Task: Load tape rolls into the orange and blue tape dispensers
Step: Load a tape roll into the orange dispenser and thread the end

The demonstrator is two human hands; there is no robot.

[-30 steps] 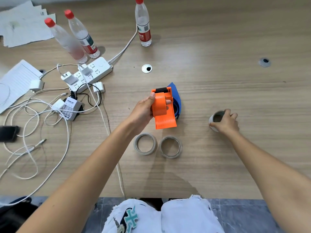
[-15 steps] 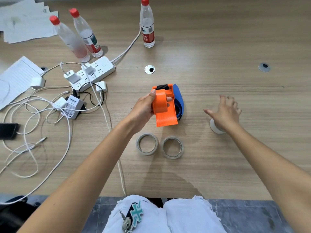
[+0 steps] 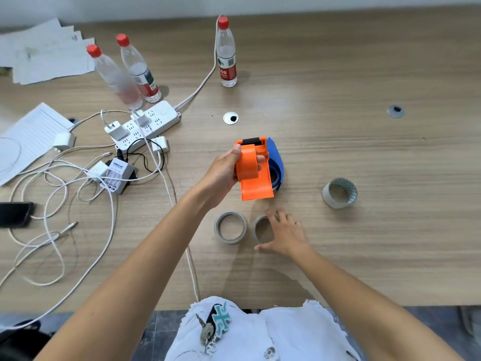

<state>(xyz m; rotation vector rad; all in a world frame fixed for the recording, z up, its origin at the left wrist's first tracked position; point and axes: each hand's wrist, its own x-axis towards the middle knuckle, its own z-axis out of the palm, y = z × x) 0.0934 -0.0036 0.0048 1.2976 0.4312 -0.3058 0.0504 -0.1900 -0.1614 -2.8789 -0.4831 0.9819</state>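
Note:
My left hand (image 3: 222, 173) grips the orange tape dispenser (image 3: 253, 173) above the middle of the wooden table. The blue tape dispenser (image 3: 276, 160) lies on the table just behind it, mostly hidden. Two flat tape rolls lie side by side in front: the left roll (image 3: 230, 227) is free, and my right hand (image 3: 285, 234) hovers over the right roll (image 3: 261, 227) with spread fingers, covering part of it. A used tape core (image 3: 339, 192) stands apart on the right.
Three water bottles (image 3: 226, 52) stand at the back. A white power strip (image 3: 145, 125), chargers and tangled cables (image 3: 59, 178) fill the left side, with papers (image 3: 31, 134) and a black phone (image 3: 15, 213) at the left edge.
My right hand let go of the tape core on the right and moved left and toward me, over the right tape roll. My left hand kept hold of the orange dispenser.

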